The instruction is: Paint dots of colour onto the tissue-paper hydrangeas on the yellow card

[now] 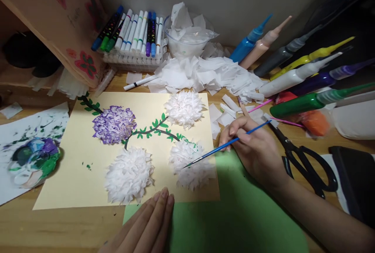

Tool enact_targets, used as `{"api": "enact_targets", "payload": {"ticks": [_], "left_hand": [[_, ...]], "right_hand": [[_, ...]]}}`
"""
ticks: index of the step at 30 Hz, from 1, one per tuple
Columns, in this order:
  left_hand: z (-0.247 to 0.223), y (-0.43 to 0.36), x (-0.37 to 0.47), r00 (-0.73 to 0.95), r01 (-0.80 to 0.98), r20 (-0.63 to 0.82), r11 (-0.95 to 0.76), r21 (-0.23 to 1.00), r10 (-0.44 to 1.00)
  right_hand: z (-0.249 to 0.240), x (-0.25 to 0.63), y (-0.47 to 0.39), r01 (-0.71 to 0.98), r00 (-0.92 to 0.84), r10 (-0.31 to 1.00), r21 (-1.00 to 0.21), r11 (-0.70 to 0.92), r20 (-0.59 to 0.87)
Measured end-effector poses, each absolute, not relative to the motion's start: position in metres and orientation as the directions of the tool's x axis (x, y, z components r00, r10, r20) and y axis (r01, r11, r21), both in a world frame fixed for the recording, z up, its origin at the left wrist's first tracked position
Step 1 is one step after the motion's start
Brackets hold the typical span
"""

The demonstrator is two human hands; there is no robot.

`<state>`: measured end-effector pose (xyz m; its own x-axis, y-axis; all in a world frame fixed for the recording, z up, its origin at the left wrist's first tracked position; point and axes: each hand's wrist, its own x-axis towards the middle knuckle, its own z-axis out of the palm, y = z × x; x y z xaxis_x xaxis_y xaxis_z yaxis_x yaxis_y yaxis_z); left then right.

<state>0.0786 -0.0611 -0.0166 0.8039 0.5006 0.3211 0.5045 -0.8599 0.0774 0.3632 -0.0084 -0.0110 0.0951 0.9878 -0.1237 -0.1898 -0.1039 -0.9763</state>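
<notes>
My right hand [252, 147] holds a thin blue paintbrush [225, 144], its dark tip over the lower right white paper flower [191, 175], which has green specks near its top. My left hand [149, 221] lies flat, fingers together and outstretched, at the bottom edge of the cream sheet [73, 182]. On the sheet are a purple-edged flower [113, 125], an upper white flower [185, 108], a lower left white flower [129, 175], and a painted branch [148, 131] with green leaves. A green sheet [234, 214] lies partly underneath.
At left sits a paint palette [35, 161] on stained paper. Markers [137, 30], a plastic bowl [187, 38] and loose tissue pieces [205, 71] line the back. Paint bottles [304, 102] and black scissors [307, 163] lie at right, beside my right forearm.
</notes>
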Motion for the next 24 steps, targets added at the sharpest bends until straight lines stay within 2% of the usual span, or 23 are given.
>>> {"api": "enact_targets", "payload": {"ticks": [3,5,9,12,16,21,24], "left_hand": [[-0.017,-0.060,0.078,0.827,0.455,0.352,-0.889,0.040,0.439],[-0.015,-0.060,0.079,0.833,0.443,0.354,-0.896,0.035,0.425],[-0.010,-0.060,0.082,0.829,0.452,0.382,-0.892,-0.027,0.408],[-0.008,-0.058,0.085,0.827,0.447,0.430,-0.888,-0.111,0.363],[-0.009,-0.057,0.089,0.822,0.454,0.452,-0.878,-0.154,0.346],[-0.012,-0.056,0.091,0.823,0.456,0.457,-0.872,-0.177,0.338],[-0.013,-0.055,0.093,0.819,0.459,0.460,-0.873,-0.167,0.342]], "right_hand": [[-0.017,0.365,-0.010,-0.125,-0.016,0.992,-0.984,-0.130,-0.129],[-0.019,0.365,-0.009,-0.111,0.003,0.992,-0.986,-0.124,-0.125],[-0.018,0.363,-0.005,-0.207,0.115,0.987,-0.975,-0.086,-0.112],[-0.016,0.362,-0.003,-0.248,0.076,0.991,-0.965,-0.087,-0.109],[-0.017,0.361,-0.003,-0.129,-0.026,0.994,-0.986,-0.110,-0.108],[-0.014,0.357,-0.001,-0.215,0.135,0.987,-0.975,-0.050,-0.081],[-0.012,0.355,-0.001,-0.218,0.140,0.988,-0.976,-0.028,-0.059]]}}
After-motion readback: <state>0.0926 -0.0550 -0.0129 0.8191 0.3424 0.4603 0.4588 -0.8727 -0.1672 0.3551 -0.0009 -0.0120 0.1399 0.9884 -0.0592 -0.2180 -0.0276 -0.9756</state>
